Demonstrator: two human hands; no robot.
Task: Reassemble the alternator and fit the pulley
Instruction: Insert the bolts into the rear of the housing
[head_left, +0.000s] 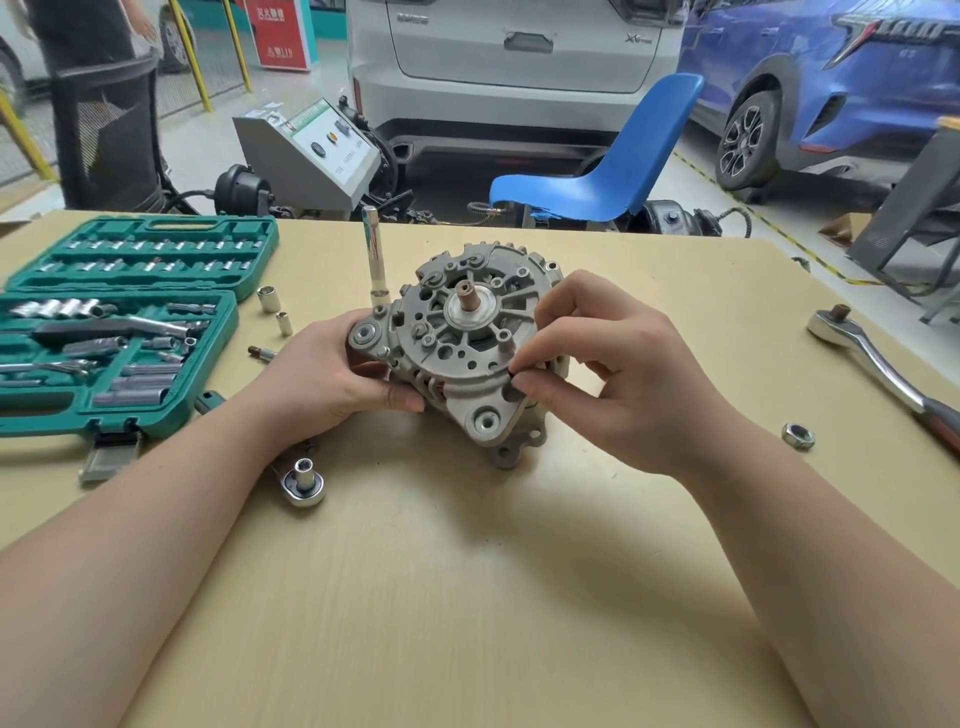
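A grey cast alternator stands on the wooden table, rear housing up, with its shaft end poking out of the middle. My left hand grips its left side, thumb under the housing edge near a mounting ear. My right hand is at the housing's right edge, where thumb and forefinger pinch a small dark part against the rim. A long chrome extension bar stands upright behind the alternator. No pulley is visible.
An open green socket set case lies at the left, with loose sockets beside it. A ratchet head lies near my left forearm. A large ratchet and a nut lie at the right. Cars and a blue chair stand beyond the table.
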